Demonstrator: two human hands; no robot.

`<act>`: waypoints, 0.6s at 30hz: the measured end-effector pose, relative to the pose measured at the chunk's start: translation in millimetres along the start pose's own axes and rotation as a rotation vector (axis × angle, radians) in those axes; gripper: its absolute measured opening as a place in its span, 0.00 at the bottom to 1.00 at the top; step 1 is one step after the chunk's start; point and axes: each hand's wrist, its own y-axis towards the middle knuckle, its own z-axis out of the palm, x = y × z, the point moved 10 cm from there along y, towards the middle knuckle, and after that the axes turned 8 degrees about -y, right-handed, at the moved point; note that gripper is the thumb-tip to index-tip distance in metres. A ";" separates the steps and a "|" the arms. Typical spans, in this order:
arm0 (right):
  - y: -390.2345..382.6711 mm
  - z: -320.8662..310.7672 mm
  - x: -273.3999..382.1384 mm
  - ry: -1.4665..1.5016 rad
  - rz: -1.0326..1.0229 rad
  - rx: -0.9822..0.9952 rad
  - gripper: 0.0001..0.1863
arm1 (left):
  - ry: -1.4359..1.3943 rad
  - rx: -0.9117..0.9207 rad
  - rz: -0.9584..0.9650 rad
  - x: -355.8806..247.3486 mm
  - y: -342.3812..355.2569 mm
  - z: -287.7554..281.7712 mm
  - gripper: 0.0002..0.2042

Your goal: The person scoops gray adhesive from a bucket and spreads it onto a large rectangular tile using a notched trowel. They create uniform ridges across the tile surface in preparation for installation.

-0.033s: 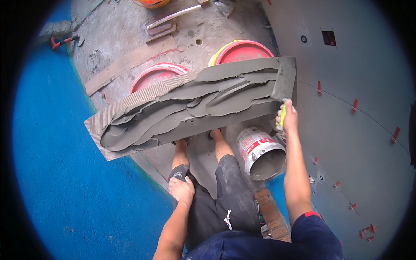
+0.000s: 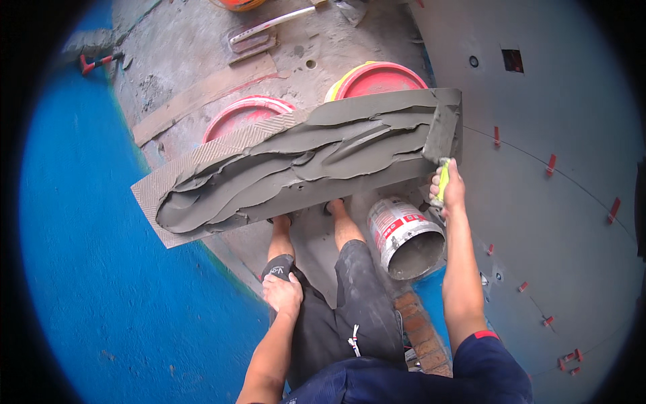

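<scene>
A long tile [image 2: 149, 195] lies face down, its ribbed back mostly under wavy grey mortar [image 2: 269, 178]. My right hand [image 2: 449, 185] is closed round the yellow-green handle of a trowel [image 2: 441, 131]. The trowel's mortar-smeared blade lies against the mortar at the tile's right end. My left hand [image 2: 282, 293] is at the left leg of my dark shorts [image 2: 367, 276], fingers curled over the cloth. Two red-rimmed round buckets [image 2: 380, 79] [image 2: 245, 111] show beyond the tile, partly hidden by it.
A white bucket [image 2: 396, 225] with grey residue inside lies tipped near my right forearm. Right of it rises a tiled wall [image 2: 538, 222] with red clips [image 2: 551, 164]. Blue-coated surface [image 2: 101, 236] covers the left. Floats [image 2: 252, 46] and a red-handled tool [image 2: 94, 64] lie farther off.
My right hand and the trowel have shifted very slightly to the right, and more of the handle shows. The left hand keeps its place on the shorts.
</scene>
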 end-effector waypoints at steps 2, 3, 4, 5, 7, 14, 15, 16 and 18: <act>-13.3 17.2 -35.2 0.215 0.140 0.135 0.27 | 0.019 0.030 -0.007 -2.1 -0.4 -2.4 0.41; -25.3 42.9 -48.5 0.203 0.144 0.173 0.29 | 0.029 0.032 -0.001 -2.0 -0.2 -3.5 0.41; -40.7 78.6 -67.5 0.271 0.209 0.271 0.30 | 0.018 0.035 -0.003 0.9 1.0 -3.4 0.40; -64.5 124.4 -81.7 0.303 0.250 0.333 0.30 | 0.007 0.038 -0.008 5.9 2.4 -1.1 0.40; -102.9 206.3 -111.9 0.323 0.315 0.377 0.29 | -0.014 0.044 -0.010 9.4 3.6 -0.5 0.40; -162.6 332.1 -62.9 -0.874 -0.464 0.379 0.27 | -0.077 0.098 -0.045 26.4 8.6 3.7 0.39; -158.3 325.3 -41.9 -1.119 -0.492 0.312 0.28 | -0.089 0.106 -0.046 29.6 7.7 3.0 0.39; -129.4 307.5 -43.5 -1.237 -0.432 0.228 0.29 | -0.102 0.111 -0.032 27.2 7.3 -0.7 0.38; -87.5 269.5 -16.0 -1.252 -0.481 0.122 0.28 | -0.114 0.103 -0.025 30.2 8.7 -0.4 0.37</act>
